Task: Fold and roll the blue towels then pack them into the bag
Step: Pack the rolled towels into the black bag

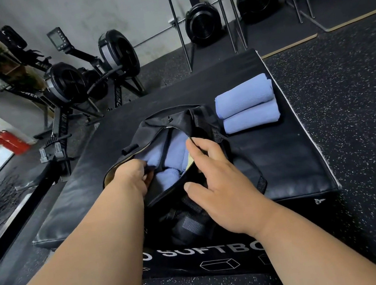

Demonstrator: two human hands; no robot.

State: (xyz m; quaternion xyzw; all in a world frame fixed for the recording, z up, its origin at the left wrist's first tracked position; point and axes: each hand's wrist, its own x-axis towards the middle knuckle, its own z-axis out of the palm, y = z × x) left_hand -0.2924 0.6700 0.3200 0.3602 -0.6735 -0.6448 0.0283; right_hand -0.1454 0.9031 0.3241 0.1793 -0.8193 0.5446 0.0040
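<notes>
On a black padded box in a gym, we see a black bag lying unzipped, its opening spread towards us and a pale tan lining showing at the near rim. Inside it we count at least three rolled blue towels, soft and matte, packed side by side; a dark strap crosses over them.

The left hand reaches into the opening from the left side, its fingers curled down among the rolls; we cannot tell whether they grip a towel or merely press on it, since the fingertips are hidden inside the bag. The right hand holds the bag's right edge: its index finger and the fingers beside it hook over the zipper rim, pulling it open, while the thumb lies spread on the black fabric below.

Just beyond the bag, to its right on the same box, two more rolled towels lie stacked, one on top of the other, both the same pale periwinkle blue, tight and even.

White lettering runs along the box's front face. Rowing machines stand behind on the speckled rubber floor, and a red fire extinguisher leans at the left by a window.
</notes>
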